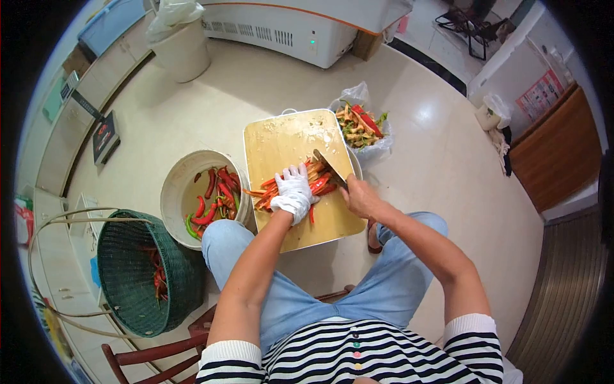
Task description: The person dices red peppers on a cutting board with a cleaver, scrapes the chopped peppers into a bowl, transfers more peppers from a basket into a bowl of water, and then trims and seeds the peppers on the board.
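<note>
A yellow cutting board (265,144) with a white rim lies in front of me, with bits of seed and pith near its far end. Across its middle is a pile of split red chili peppers (322,184). My left hand (293,192), in a white glove, presses down on the pile with its fingers curved over it. In my bare right hand (362,198) is a kitchen knife (330,169), gripped by the handle. Its blade is at the right end of the peppers; I cannot tell whether the edge touches the board.
Left of the board, a white bucket (171,192) holds whole peppers. A green woven basket (185,281) with red peppers stands nearer me. A plastic bag (384,146) of pepper scraps sits at the far right. A white bin (182,54) and a scale (105,136) are farther off.
</note>
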`<state>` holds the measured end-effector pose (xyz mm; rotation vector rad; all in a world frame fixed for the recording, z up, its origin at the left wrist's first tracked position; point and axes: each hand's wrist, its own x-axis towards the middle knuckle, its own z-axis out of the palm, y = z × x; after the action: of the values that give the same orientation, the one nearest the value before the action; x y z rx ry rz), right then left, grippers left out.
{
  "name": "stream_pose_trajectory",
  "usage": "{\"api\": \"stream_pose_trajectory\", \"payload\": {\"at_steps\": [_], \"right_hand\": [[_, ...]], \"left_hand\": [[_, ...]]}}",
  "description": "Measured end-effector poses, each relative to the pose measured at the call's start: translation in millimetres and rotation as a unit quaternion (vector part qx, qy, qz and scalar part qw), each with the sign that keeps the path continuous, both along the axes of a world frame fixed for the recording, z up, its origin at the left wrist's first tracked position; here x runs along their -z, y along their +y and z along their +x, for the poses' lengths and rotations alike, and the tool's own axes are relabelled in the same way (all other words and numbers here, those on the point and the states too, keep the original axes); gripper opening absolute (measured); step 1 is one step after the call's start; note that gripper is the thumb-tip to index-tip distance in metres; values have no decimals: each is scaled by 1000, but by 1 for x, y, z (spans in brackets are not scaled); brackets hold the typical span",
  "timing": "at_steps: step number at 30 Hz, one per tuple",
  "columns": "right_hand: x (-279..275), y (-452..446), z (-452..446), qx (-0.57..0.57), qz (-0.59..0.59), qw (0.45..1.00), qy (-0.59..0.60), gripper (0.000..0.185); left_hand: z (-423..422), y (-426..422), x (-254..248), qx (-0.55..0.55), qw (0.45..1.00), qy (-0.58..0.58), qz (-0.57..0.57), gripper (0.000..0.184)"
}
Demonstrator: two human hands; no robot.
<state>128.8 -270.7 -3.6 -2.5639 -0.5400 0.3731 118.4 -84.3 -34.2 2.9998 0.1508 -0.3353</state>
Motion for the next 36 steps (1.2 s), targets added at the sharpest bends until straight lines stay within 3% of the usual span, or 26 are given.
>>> {"api": "stream_pose_trajectory", "payload": {"at_steps": [9,14,24,34,36], "right_hand": [[1,-5,8,-19,2,1000,15,32],[-6,-8,14,-16,15,999,24,33],[-58,-3,-1,-31,-24,998,41,33],[-27,13,9,-26,-65,996,64,31],[-13,8,4,-19,-26,999,12,30]], "left_hand": [[-3,-11,-28,-22,999,36,5,107],[-1,-19,-17,-47,998,27,27,104],[-2,-15,-14,-20,1000,18,-3,100],[2,-16,-8,-28,999,35,21,102],[2,-16,-7,-27,999,33,22,102]]}}
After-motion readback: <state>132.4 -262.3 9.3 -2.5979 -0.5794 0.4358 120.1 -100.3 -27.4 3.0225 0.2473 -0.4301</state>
